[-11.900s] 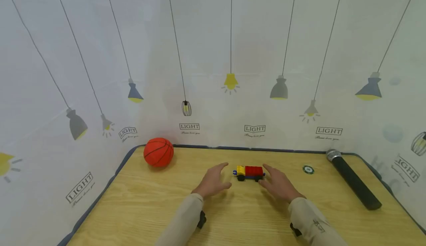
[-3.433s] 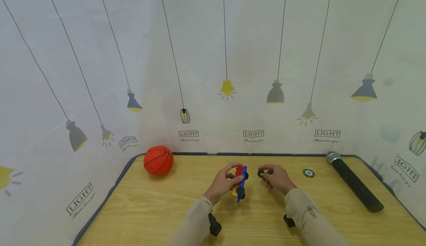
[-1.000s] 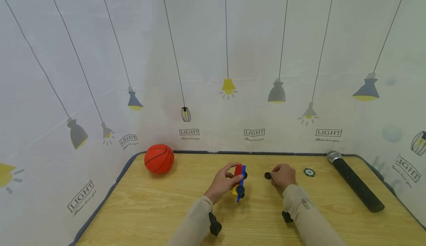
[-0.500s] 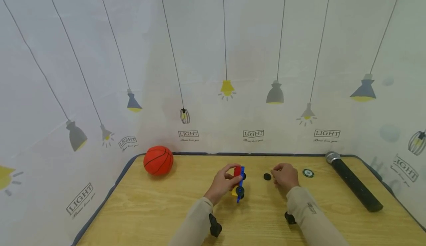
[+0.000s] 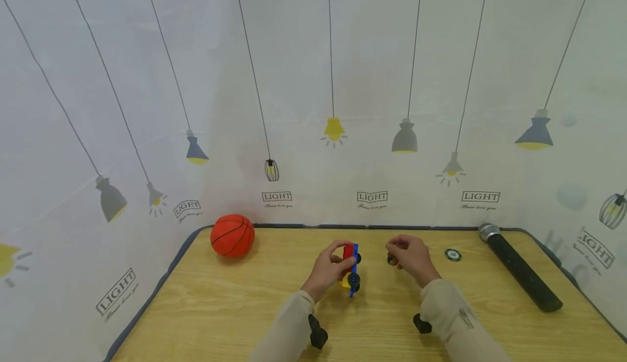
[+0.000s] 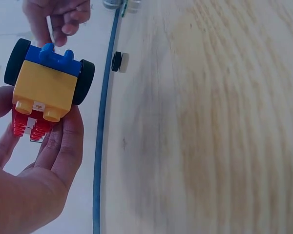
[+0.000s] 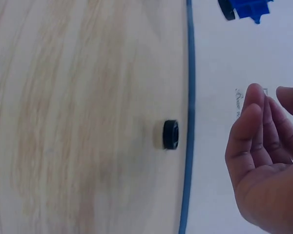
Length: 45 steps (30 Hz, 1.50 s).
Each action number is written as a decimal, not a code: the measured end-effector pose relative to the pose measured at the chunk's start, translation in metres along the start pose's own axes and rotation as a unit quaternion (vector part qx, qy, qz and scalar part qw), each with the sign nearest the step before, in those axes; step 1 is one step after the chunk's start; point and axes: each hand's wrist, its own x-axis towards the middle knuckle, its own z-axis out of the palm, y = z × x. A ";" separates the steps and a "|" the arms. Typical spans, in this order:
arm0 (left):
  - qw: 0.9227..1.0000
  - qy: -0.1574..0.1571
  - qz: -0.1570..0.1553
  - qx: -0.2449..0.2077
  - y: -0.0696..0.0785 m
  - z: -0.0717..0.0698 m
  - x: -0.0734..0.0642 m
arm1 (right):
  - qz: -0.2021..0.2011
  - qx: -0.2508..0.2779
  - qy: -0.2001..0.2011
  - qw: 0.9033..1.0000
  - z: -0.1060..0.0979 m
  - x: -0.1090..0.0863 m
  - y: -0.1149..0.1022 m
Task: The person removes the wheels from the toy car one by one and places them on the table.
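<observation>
My left hand (image 5: 327, 269) grips a toy truck (image 6: 45, 83) of red, yellow and blue blocks, thumb on one side and fingers on the other. The truck is held on end, its yellow cab (image 5: 345, 281) low and its blue chassis facing right. Two black wheels flank the cab in the left wrist view. A loose black toy wheel (image 7: 171, 134) lies flat on the table, partly covered by my right hand (image 5: 411, 257) in the head view. That hand hovers over the wheel with loosely bent fingers (image 7: 244, 131) and holds nothing.
A red toy basketball (image 5: 232, 235) sits at the table's back left corner. Right of my right hand lies a green and white poker chip (image 5: 453, 255), then a black microphone (image 5: 521, 269) along the right side. A lamp-printed curtain (image 5: 313, 133) rises behind the table edge.
The truck first stood on the table; my left hand now holds it up. My right hand, earlier pinching the loose wheel, has laid it down, let go and shifted over it.
</observation>
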 end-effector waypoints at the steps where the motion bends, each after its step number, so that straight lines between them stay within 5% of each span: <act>1: 1.000 0.001 -0.001 0.001 0.000 0.000 0.000 | -0.003 0.011 -0.007 1.000 0.001 -0.001 -0.002; 9: 1.000 0.015 -0.011 -0.005 0.001 0.001 0.004 | -0.065 0.013 -0.050 0.997 0.005 -0.013 -0.014; 17: 1.000 0.016 -0.011 -0.017 -0.001 0.003 0.006 | -0.076 -0.011 -0.100 0.992 0.010 -0.027 -0.016; 27: 0.999 0.013 -0.008 -0.033 0.005 0.003 0.007 | -0.150 -0.021 -0.225 0.962 0.012 -0.037 -0.016; 45: 0.999 0.004 0.001 -0.048 0.006 0.003 0.003 | -0.167 -0.029 -0.261 0.950 0.023 -0.043 -0.011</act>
